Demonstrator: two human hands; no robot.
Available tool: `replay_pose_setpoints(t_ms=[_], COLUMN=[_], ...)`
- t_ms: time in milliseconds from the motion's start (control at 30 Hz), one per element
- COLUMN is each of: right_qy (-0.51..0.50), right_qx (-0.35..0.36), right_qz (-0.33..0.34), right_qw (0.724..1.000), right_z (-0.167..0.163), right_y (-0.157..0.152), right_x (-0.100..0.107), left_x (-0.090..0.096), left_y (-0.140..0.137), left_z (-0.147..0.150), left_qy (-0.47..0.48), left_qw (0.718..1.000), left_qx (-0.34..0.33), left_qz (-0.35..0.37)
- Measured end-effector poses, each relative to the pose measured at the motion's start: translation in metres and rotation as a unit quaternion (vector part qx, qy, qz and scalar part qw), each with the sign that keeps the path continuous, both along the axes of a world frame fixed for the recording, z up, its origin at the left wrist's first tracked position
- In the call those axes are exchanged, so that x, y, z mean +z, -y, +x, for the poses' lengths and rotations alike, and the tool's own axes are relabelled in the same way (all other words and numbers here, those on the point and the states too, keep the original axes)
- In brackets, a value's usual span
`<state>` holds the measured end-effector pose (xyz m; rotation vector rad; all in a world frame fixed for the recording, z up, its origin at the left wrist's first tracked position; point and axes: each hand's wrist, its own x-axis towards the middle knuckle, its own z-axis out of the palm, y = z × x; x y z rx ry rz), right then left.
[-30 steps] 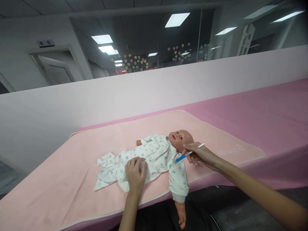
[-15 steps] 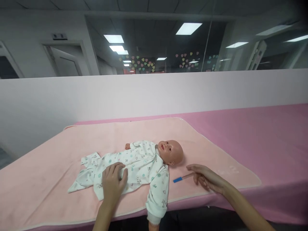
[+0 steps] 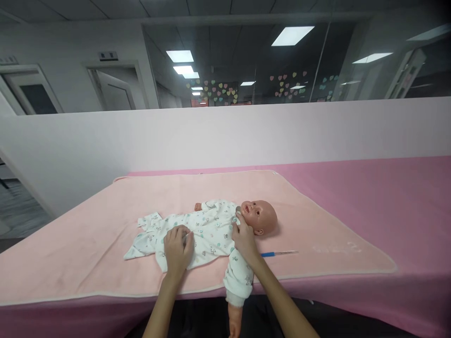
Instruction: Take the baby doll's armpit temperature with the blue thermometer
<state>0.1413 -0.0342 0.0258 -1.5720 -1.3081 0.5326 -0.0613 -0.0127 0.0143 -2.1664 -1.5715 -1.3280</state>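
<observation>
A baby doll (image 3: 260,217) lies on its back with its head to the right, dressed in a white printed baby outfit (image 3: 211,234). My left hand (image 3: 178,246) rests on the lower front of the outfit, thumb apart from the fingers. At the neckline, my right hand (image 3: 244,237) has its fingers and thumb closed on the collar cloth, just below the doll's chin. Beside my right wrist lies a slim thermometer-like stick (image 3: 278,253) with a blue end, untouched. One doll arm (image 3: 235,319) hangs over the near edge.
A peach mat (image 3: 317,234) with a pale border lies under the doll, over a pink table cover (image 3: 380,202). Behind it runs a low white wall (image 3: 225,138) with glass above. Dark space shows below the table's near edge.
My right hand has let go of the thermometer-like stick, leaving it on the mat, and moved left to the doll's collar. My left hand stays on the outfit. The view has shifted slightly.
</observation>
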Motion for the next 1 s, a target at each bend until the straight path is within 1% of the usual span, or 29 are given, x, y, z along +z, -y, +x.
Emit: replay_pose_setpoints(t_ms=[100, 133, 200, 267, 300, 367, 433, 467, 533, 600, 733, 867, 1000], right_qy=[0.044, 0.045, 0.033, 0.016, 0.011, 0.008, 0.012, 0.015, 0.016, 0.005, -0.014, -0.004, -0.009], right_qx=[-0.050, -0.060, -0.071, -0.070, -0.068, -0.065, -0.064, -0.064, -0.060, -0.061, -0.077, -0.086, -0.076], right_qz=[0.017, 0.032, 0.063, 0.080, 0.084, 0.091, 0.105, 0.115, 0.137, 0.161, 0.205, 0.209, 0.211], right_qw=[0.998, 0.997, 0.995, 0.994, 0.994, 0.994, 0.992, 0.991, 0.989, 0.985, 0.976, 0.974, 0.974], right_z=[-0.004, -0.004, -0.003, -0.003, -0.003, -0.003, -0.003, -0.003, -0.003, -0.002, -0.002, -0.003, -0.003], right_y=[-0.003, -0.002, 0.002, 0.004, 0.005, 0.005, 0.005, 0.005, 0.004, 0.002, -0.004, -0.005, -0.007], right_x=[-0.012, -0.015, -0.020, -0.023, -0.023, -0.023, -0.024, -0.024, -0.027, -0.031, -0.036, -0.035, -0.036], left_x=[-0.001, -0.001, 0.003, 0.010, 0.014, 0.022, 0.026, 0.026, 0.020, 0.011, -0.003, -0.006, -0.008], left_y=[-0.001, 0.000, 0.000, 0.002, 0.003, 0.004, 0.004, 0.004, 0.002, 0.001, 0.000, -0.002, -0.007], left_z=[-0.001, 0.001, 0.008, 0.023, 0.034, 0.060, 0.085, 0.096, 0.111, 0.116, 0.112, 0.112, 0.113], left_qy=[0.008, 0.027, 0.096, 0.153, 0.154, 0.097, 0.018, -0.016, -0.059, -0.074, -0.059, -0.063, -0.061], left_qw=[1.000, 0.999, 0.994, 0.986, 0.985, 0.989, 0.989, 0.987, 0.986, 0.987, 0.988, 0.988, 0.987], left_qx=[0.012, 0.014, 0.018, -0.003, -0.027, -0.097, -0.146, -0.156, -0.155, -0.141, -0.122, -0.105, -0.099], left_qz=[0.004, 0.012, 0.045, 0.072, 0.075, 0.053, 0.032, 0.026, 0.022, 0.033, 0.075, 0.093, 0.110])
